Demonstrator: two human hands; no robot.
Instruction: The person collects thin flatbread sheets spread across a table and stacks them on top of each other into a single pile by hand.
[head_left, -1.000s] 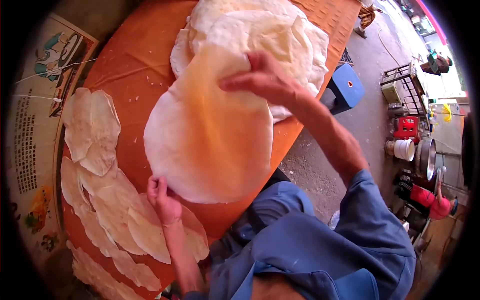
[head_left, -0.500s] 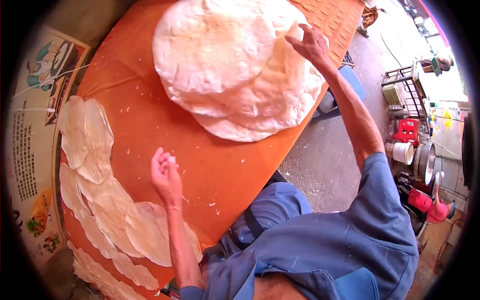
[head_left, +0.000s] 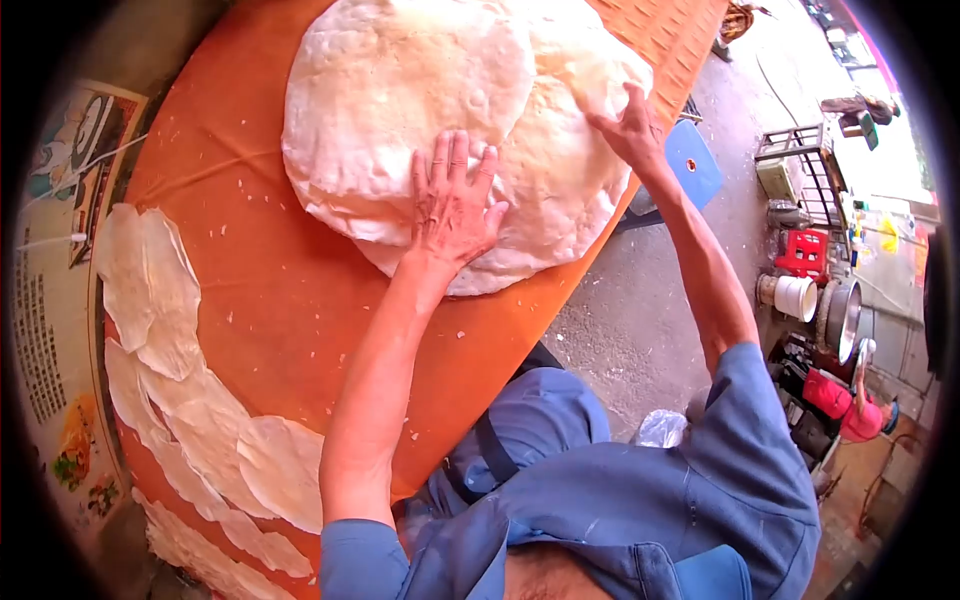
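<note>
Flatbread (head_left: 460, 95): lying in stacked rounds on orange table (head_left: 270, 310). Left hand (head_left: 453, 215): resting palm-down over near edge of upper round (head_left: 395, 95), spreading fingers apart. Right hand (head_left: 638, 138): hovering over or touching right side of lower round (head_left: 570, 155), cannot tell which, holding thumb and fingers apart. Thin sheets (head_left: 205, 408): overlapping along table's left side.

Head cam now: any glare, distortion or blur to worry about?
Head view: strong fisheye, black corners, wall poster looks bent; head view: floor washes out toward the bright top right; head view: flatbread stack is very pale in places, surface texture mostly readable; head view: left hand looks sharp, poster's small print too fine to read.
</note>
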